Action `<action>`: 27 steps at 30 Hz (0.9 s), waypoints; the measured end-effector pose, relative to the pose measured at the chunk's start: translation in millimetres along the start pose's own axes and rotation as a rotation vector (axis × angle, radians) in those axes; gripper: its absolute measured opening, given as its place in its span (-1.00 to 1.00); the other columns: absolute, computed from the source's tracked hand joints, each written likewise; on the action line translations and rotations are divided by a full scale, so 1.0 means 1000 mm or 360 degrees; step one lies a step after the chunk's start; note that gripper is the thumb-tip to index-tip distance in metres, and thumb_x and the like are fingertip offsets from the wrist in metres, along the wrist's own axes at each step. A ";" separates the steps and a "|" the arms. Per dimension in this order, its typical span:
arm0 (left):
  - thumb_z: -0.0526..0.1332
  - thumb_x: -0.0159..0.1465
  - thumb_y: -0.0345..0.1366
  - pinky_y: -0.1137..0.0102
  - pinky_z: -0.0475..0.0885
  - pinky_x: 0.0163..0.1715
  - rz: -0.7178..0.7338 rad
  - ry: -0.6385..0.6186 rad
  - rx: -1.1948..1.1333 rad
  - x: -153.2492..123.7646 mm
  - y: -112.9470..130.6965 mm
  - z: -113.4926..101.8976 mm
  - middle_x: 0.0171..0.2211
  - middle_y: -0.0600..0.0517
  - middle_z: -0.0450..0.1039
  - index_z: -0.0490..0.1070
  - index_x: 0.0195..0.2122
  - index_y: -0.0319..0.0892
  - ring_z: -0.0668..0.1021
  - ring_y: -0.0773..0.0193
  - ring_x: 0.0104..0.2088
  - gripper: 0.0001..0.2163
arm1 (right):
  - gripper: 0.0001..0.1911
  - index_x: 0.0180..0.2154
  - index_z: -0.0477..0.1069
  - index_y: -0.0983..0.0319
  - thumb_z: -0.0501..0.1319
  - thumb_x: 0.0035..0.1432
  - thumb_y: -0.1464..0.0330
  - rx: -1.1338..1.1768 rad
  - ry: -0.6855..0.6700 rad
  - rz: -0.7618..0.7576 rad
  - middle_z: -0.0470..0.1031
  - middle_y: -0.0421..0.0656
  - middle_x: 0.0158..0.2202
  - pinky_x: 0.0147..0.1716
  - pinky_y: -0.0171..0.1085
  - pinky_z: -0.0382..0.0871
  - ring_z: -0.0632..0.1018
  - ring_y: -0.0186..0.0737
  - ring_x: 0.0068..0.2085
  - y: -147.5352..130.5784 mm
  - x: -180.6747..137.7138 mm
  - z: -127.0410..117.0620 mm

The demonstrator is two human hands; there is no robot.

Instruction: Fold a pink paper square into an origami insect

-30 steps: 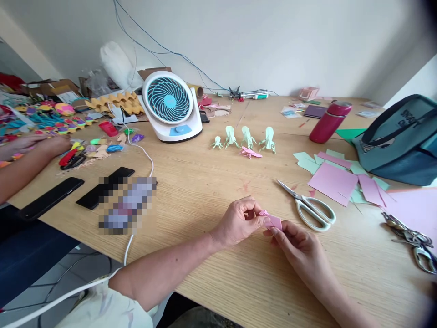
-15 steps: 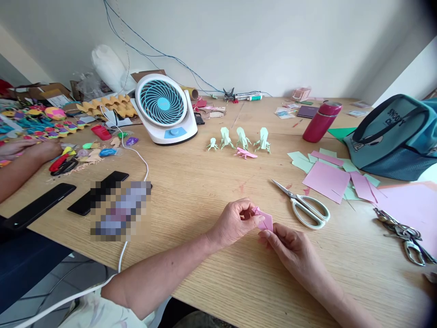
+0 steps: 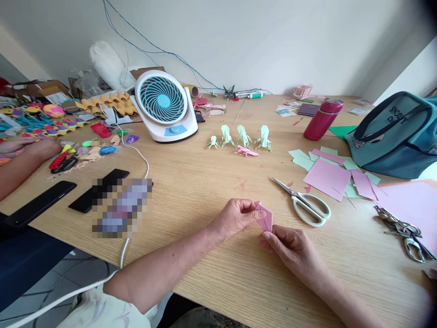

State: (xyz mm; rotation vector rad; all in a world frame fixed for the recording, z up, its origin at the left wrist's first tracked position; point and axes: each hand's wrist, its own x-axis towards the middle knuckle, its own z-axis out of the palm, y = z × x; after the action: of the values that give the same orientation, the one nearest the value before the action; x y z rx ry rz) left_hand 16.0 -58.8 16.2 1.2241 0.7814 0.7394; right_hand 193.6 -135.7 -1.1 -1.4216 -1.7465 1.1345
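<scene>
A small folded piece of pink paper (image 3: 266,220) is held between my two hands, above the wooden table. My left hand (image 3: 239,216) pinches its upper left part, thumb across the front face. At the lower right corner, my right hand (image 3: 290,243) grips it between thumb and curled fingers. Creases show on the paper's front; its back is hidden. Scissors (image 3: 303,205) with white handles lie just right of the hands, blades slightly apart. Beyond them stand several pale green folded paper figures (image 3: 242,135), with a pink folded figure (image 3: 247,151) lying in front.
Pink and green paper sheets (image 3: 327,177) lie at the right by a teal bag (image 3: 392,136) and a red flask (image 3: 323,119). Keys (image 3: 399,232) rest near the right edge. A fan (image 3: 164,105), phones (image 3: 99,190) and a white cable (image 3: 143,159) are left; another person's hand (image 3: 48,148) is far left.
My left thumb has shifted slightly up and right over the folded pink paper. The right hand keeps its grip almost unchanged. The whole view has moved a little.
</scene>
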 end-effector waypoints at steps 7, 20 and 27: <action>0.41 0.05 0.09 0.45 0.18 -0.43 0.0070 -0.0017 0.0054 0.002 -0.002 -0.003 -0.62 0.21 0.15 0.36 -0.57 -0.25 0.17 0.49 -0.56 -0.53 | -0.64 -0.38 0.42 0.22 0.08 0.38 0.16 -0.0074 0.0163 -0.0165 0.41 -0.22 -0.48 -0.46 -0.34 0.28 0.41 -0.29 -0.45 -0.004 -0.003 -0.006; 0.13 0.34 0.10 0.55 0.24 -0.63 0.0140 -0.0232 0.0390 -0.002 -0.004 -0.003 -0.54 0.09 0.34 0.48 -0.33 -0.28 0.34 0.45 -0.59 -0.54 | -0.59 0.14 0.37 0.13 0.12 0.32 0.55 -0.0635 0.0472 -0.0925 0.48 -0.09 -0.12 -0.26 -0.28 0.43 0.53 -0.24 -0.20 -0.004 -0.002 -0.017; 0.06 0.40 0.06 0.59 0.25 -0.65 0.0124 -0.0244 0.0390 -0.003 -0.002 -0.002 -0.57 0.11 0.34 0.41 -0.41 -0.25 0.34 0.47 -0.61 -0.54 | -0.56 0.16 0.35 0.16 0.20 0.28 0.56 -0.0803 0.0498 -0.0998 0.47 -0.07 -0.09 -0.20 -0.21 0.43 0.52 -0.20 -0.16 -0.004 -0.001 -0.018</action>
State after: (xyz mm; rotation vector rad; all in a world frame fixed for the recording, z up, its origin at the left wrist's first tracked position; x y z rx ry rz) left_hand 12.5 -60.6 13.7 1.5208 0.7148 0.6165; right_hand 207.1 -132.4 10.9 -1.0918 -2.0999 0.1372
